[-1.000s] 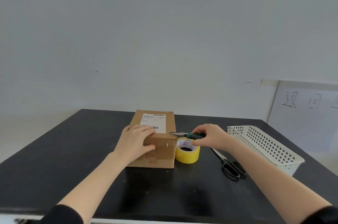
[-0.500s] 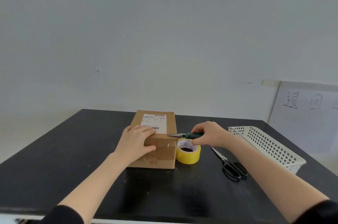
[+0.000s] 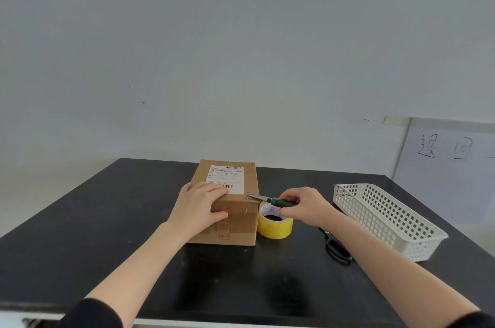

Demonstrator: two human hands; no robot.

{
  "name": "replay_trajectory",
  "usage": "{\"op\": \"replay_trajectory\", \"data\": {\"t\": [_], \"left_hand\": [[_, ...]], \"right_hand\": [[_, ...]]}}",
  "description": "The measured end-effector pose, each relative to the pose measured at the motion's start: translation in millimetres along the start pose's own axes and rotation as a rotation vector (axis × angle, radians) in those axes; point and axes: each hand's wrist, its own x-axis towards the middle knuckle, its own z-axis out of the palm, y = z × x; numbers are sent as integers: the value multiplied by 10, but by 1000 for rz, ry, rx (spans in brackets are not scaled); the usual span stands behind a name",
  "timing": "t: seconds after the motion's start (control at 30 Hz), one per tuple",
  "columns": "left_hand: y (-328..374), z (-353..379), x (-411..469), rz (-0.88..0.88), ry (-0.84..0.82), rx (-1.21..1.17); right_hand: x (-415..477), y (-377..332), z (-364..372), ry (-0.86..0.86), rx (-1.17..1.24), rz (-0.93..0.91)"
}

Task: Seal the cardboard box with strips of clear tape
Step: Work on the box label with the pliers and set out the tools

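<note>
Cardboard box (image 3: 241,231) stands near the middle of the black surface (image 3: 107,220), flaps down, with a printed shipping label (image 3: 225,177) on top. Left hand (image 3: 199,207) is bent over the near top edge, fingers on the lid and thumb on the front face, holding the box. Right hand (image 3: 305,207) has its fingers closed around the dark handle of a knife (image 3: 263,198); the blade tip meets the box's near right top edge. Yellow tape roll (image 3: 274,228) lies flat against the box's right side, beneath the knife. Black scissors (image 3: 337,250) lie partly hidden behind the right forearm. White lattice basket (image 3: 380,215) sits at far right.
</note>
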Motion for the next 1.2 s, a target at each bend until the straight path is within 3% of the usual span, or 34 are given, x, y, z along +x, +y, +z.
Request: {"op": "replay_trajectory", "data": {"t": [0.6,1.2], "left_hand": [[-5,2,-15,25,33,-15],[63,-115,85,-6,29,-40]], "right_hand": [[-68,3,440,194,310,134],[-6,88,128,267,328,158]]}}
